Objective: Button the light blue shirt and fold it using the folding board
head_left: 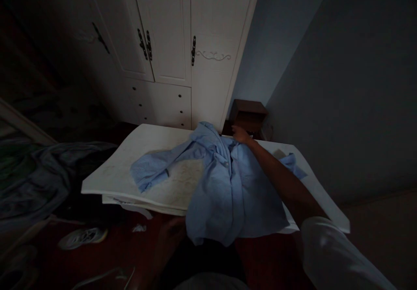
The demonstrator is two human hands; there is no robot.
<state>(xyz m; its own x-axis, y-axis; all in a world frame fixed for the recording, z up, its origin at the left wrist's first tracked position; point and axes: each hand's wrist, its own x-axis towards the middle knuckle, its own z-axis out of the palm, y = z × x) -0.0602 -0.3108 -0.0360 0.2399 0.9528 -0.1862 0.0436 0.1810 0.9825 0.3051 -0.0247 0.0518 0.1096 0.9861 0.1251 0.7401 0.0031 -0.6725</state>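
Note:
A light blue button-up shirt (224, 186) lies spread over a white table (130, 146), its lower hem hanging past the near edge. One sleeve stretches left across the top; part of the other shows beyond my right forearm. At the shirt's far edge, beside the collar, my right hand (241, 135) rests on the shoulder cloth with a finger stretched out to the left. My left hand (176, 228) is in deep shadow below the near edge, close to the hem's left corner. Its fingers are too dark to make out, and whether they touch the cloth is unclear.
Behind the table stands a white wardrobe (166, 64) with dark handles. A small brown cabinet (249, 110) sits by the grey wall at right. Rumpled cloth (35, 173) is piled at left, and a shoe (83, 237) lies on the red floor.

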